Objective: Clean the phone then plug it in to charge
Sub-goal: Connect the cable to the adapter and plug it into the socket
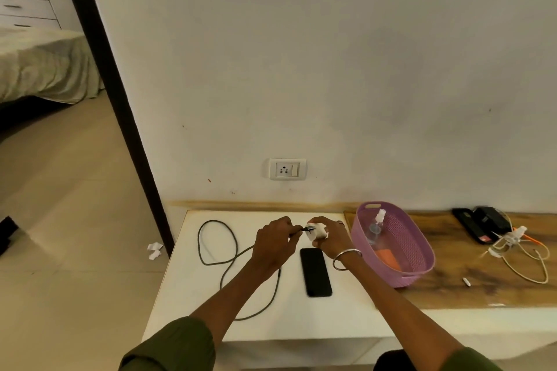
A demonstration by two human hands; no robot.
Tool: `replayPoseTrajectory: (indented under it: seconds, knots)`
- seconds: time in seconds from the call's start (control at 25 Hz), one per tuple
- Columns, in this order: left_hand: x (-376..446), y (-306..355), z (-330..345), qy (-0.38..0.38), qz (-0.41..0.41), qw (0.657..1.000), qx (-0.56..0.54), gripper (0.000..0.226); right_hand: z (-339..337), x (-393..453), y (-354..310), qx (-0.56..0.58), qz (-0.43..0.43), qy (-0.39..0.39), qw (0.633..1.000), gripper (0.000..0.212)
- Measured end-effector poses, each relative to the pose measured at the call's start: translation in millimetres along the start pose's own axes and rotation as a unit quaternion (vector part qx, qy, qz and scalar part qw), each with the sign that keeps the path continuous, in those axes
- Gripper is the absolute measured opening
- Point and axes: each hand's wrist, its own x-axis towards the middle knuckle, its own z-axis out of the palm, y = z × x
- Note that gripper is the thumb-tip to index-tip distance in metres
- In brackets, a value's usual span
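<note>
A black phone (315, 272) lies screen up on the white table (211, 295), just below my hands. My left hand (275, 242) pinches the plug end of a dark charging cable (217, 245), whose loops trail across the table to the left. My right hand (331, 233) grips a white charger adapter (318, 232). The cable's plug tip meets the adapter's face between the two hands. A white wall socket (287, 169) with a switch sits on the wall above the table.
A purple basket (422, 262) holding a spray bottle (376, 224) and an orange cloth (388, 257) stands right of the phone. Further right, on the wooden surface (452, 289), lie a black case, a black adapter and tangled white and orange cables (518, 250). Crumpled paper (155, 250) lies on the floor.
</note>
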Motion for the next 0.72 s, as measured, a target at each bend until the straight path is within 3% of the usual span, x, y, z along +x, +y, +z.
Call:
replayPoseTrajectory:
  seconds: [0.32, 0.72]
  knots:
    - [-9, 1, -25, -0.018, 0.058, 0.996, 0.066, 0.030, -17, -21, -16, 0.010, 0.026, -0.001, 1.000, 0.049]
    - [-8, 7, -30, -0.017, 0.092, 0.994, 0.058, 0.025, -35, -31, -25, -0.039, 0.012, -0.037, 0.998, 0.051]
